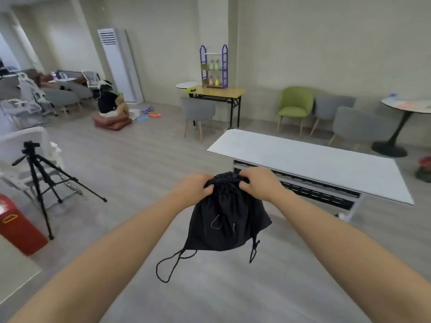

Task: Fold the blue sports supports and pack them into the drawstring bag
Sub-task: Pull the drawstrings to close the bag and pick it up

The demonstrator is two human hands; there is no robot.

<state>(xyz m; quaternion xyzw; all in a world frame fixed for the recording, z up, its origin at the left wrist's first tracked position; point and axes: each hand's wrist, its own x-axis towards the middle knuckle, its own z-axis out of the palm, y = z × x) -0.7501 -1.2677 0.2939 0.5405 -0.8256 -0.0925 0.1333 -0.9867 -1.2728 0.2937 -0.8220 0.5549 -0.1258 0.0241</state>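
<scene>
Two bare forearms reach forward from the bottom edge to a black bag (227, 215) held in mid-air above the grey floor (130, 159). The left hand (194, 190) is clamped on the left side of the bag's gathered mouth; the right hand (257, 184) is clamped on its right side, so the bunched top sits between them. The bag's body hangs below the hands, with cord loops (170, 266) dangling under its bottom corners. No blue supports can be seen outside the bag; whether they lie inside cannot be told.

Just beyond the bag, to its right, stands a long white counter (314, 159). Left of the bag is a black tripod (39, 173), and nearer the edge a red bin (18, 227). Far behind the bag are a wooden desk (217, 92) carrying a purple rack (214, 66), a green chair (295, 104) and a white air conditioner (120, 64).
</scene>
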